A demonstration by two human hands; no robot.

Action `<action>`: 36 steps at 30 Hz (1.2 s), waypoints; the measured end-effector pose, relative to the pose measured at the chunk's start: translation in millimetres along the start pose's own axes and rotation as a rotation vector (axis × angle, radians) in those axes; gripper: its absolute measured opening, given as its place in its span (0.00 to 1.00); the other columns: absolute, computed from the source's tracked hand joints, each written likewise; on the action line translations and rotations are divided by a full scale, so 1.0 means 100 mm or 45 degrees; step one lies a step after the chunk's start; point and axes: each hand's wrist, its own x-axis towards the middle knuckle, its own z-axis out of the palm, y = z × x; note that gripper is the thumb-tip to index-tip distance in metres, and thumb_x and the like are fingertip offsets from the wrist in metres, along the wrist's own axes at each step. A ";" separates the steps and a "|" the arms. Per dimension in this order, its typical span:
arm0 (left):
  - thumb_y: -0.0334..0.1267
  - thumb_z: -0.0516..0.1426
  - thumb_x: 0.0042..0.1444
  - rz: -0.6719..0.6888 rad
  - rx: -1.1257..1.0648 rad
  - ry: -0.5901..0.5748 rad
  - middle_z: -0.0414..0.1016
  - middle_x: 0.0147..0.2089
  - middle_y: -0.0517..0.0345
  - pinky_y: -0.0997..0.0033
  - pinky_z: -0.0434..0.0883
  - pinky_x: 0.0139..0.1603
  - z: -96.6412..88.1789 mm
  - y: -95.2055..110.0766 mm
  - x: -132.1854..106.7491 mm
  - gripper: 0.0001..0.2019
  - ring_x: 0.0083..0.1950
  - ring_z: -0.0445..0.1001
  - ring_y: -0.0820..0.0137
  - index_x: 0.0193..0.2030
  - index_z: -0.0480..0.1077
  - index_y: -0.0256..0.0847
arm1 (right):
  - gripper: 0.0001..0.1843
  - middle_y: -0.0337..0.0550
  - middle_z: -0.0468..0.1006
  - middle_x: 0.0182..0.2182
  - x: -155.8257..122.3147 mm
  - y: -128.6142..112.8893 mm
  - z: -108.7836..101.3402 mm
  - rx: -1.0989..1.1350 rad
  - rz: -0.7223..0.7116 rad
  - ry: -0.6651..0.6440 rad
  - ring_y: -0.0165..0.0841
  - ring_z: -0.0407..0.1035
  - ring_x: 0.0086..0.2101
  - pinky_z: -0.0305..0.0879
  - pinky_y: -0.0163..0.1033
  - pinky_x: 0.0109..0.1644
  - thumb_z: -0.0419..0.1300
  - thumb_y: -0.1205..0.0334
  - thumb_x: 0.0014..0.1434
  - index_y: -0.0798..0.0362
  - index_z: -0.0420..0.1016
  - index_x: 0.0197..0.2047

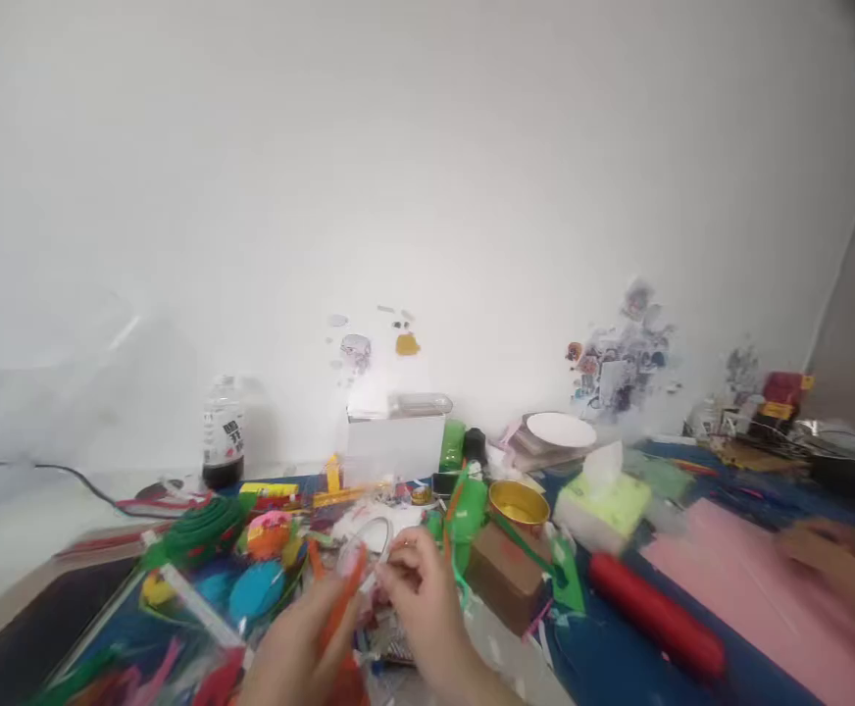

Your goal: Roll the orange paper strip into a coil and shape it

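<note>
White loop at R hand, cluttered blue tbl, pale wall

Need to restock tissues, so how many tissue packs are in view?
1: the green and white tissue pack, to the right of the gold tin and behind the red roll. Others may be hidden.

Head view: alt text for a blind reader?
A person's left hand holds a blurred orange item; the right hand appears to pinch a thin pale loop, close together over a cluttered blue table. To their right: brown box, tissue pack, red cylinder.
</note>
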 end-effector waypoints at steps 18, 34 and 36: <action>0.40 0.45 0.57 -0.073 0.156 -0.021 0.75 0.30 0.58 0.78 0.69 0.31 -0.03 0.20 -0.02 0.13 0.31 0.75 0.71 0.33 0.70 0.44 | 0.05 0.37 0.69 0.20 -0.09 0.08 0.14 -0.101 0.002 0.081 0.31 0.66 0.21 0.64 0.33 0.25 0.56 0.62 0.53 0.52 0.65 0.27; 0.39 0.44 0.58 -0.175 0.241 -0.008 0.73 0.29 0.61 0.78 0.68 0.30 -0.10 0.09 0.07 0.12 0.31 0.74 0.71 0.32 0.67 0.45 | 0.06 0.42 0.68 0.35 -0.05 0.14 -0.01 -0.555 -0.571 -0.016 0.34 0.65 0.37 0.62 0.37 0.39 0.49 0.71 0.56 0.50 0.61 0.34; 0.39 0.44 0.58 -0.154 0.269 -0.026 0.73 0.30 0.60 0.77 0.67 0.29 -0.11 0.10 0.06 0.13 0.32 0.74 0.71 0.32 0.67 0.45 | 0.10 0.42 0.69 0.36 -0.05 0.15 -0.02 -0.490 -0.505 -0.044 0.33 0.66 0.37 0.63 0.36 0.39 0.51 0.72 0.54 0.50 0.62 0.39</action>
